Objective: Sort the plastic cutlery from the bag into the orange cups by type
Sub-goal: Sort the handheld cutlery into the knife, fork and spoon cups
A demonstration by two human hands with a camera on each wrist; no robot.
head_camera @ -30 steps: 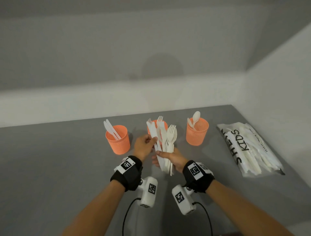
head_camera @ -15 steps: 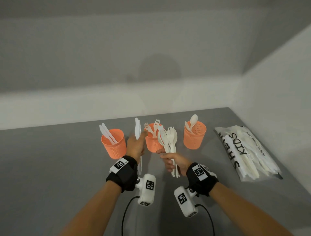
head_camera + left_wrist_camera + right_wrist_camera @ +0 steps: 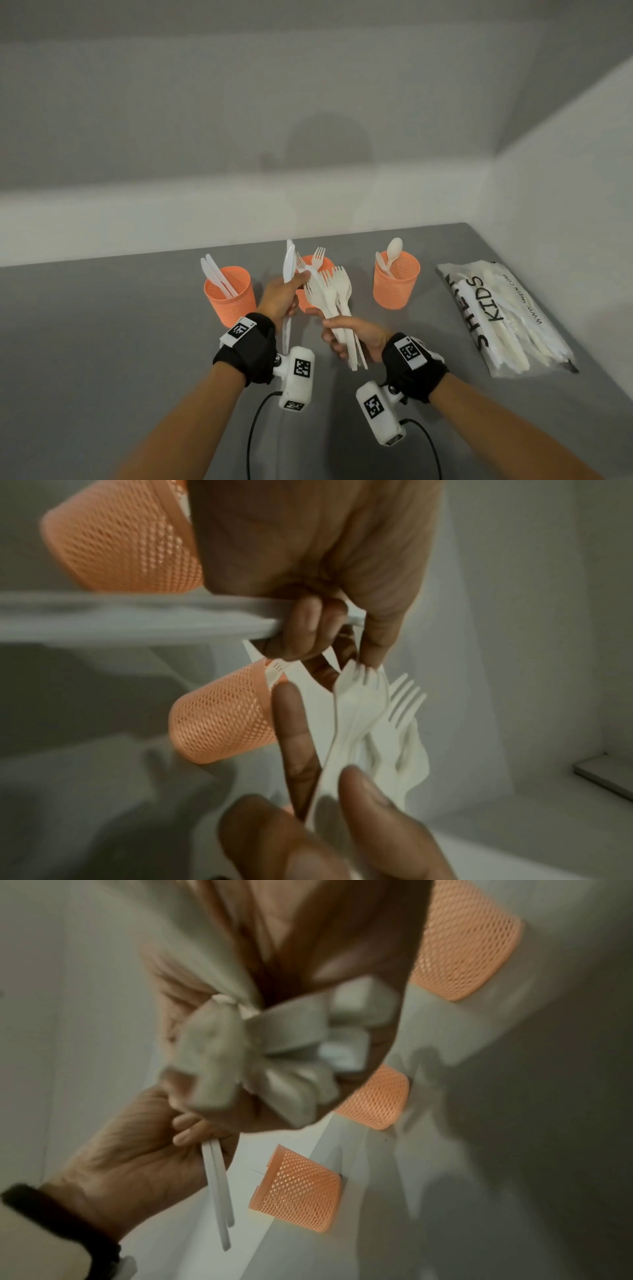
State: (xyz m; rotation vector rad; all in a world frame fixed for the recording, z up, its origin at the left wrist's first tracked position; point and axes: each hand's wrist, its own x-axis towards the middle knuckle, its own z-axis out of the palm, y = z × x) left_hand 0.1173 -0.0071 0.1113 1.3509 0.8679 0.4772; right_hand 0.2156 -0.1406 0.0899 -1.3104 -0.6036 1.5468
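Orange mesh cups (image 3: 230,297); white cutlery (image 3: 330,301); grey table (image 3: 102,342); black-lettered clear bag (image 3: 503,315).

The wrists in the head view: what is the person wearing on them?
Both forearms are bare, without sleeves. Each wrist has a black strap carrying a white tag printed with a black square code. Below each strap hangs a white boxy camera unit, also marked with square codes, and a thin black cable runs from it toward the person.

Table: grey matte tabletop (image 3: 102,342), its back edge against the rear wall and its right edge against the side wall
Walls: plain pale grey (image 3: 205,102), meeting in the corner at the right
Ledge: lighter band (image 3: 137,219) above the table's back edge
Light: soft, with a faint rounded shadow (image 3: 329,144) on the rear wall
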